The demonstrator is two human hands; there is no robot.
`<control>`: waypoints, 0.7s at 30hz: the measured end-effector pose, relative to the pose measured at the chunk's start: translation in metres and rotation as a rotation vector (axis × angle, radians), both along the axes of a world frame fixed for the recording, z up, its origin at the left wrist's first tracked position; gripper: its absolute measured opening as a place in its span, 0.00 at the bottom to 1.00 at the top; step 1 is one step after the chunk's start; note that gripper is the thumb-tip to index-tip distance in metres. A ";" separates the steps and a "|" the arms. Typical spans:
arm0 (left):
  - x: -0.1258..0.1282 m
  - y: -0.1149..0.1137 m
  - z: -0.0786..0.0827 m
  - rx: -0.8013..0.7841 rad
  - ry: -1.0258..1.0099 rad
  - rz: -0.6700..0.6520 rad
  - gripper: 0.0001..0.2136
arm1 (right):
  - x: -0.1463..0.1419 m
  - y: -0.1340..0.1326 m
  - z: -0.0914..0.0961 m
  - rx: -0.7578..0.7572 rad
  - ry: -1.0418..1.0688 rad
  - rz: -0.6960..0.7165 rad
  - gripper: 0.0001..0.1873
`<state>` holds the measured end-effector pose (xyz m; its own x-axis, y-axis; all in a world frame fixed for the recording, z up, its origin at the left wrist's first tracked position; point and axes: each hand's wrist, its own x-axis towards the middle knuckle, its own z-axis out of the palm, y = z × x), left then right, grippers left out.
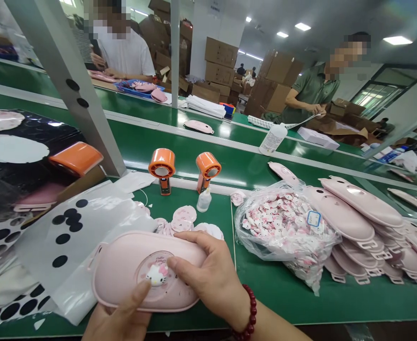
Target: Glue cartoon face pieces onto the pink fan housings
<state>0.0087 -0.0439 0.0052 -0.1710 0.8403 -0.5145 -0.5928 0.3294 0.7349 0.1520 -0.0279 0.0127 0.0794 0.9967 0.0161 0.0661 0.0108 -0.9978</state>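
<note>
A pink case (pixel 123 265) was clamped over the desk (pixel 283 293) by the left hand (pixel 119 317) at 6 o'clock and the right hand (pixel 208 274) at 3 o'clock. Its central cat badge (pixel 157 274) was touched by the left thumb.

Rectangular ceiling panels (pixel 397 40) at the far right are lighting the scene brightly and evenly, and are clipping to pure white. A window (pixel 374 94) at the far right is adding daylight. The green belt (pixel 180 142) is reflecting pale glare streaks. The clear bag (pixel 283 222) on the near bench (pixel 283 293) is throwing small highlights. Shadows are lying soft and faint beneath the right hand (pixel 212 274) and the pink case (pixel 123 265). Wide-angle distortion is tilting the grey post (pixel 62 80) at the left. Near objects are rendering sharp, while the far-right edge is smearing.
</note>
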 end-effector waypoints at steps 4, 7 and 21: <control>0.007 0.005 0.006 0.009 0.060 0.034 0.36 | -0.004 -0.002 0.004 0.046 -0.018 -0.026 0.18; 0.013 0.008 0.011 0.008 0.084 0.049 0.37 | -0.006 -0.002 0.006 0.055 -0.022 -0.043 0.17; -0.008 0.011 0.002 0.053 0.094 -0.018 0.38 | -0.003 0.004 -0.002 0.408 -0.524 0.136 0.32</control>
<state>0.0007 -0.0328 0.0073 -0.2013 0.8691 -0.4518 -0.5146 0.2986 0.8038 0.1494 -0.0240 0.0108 -0.1666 0.9034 0.3951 0.5114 0.4217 -0.7487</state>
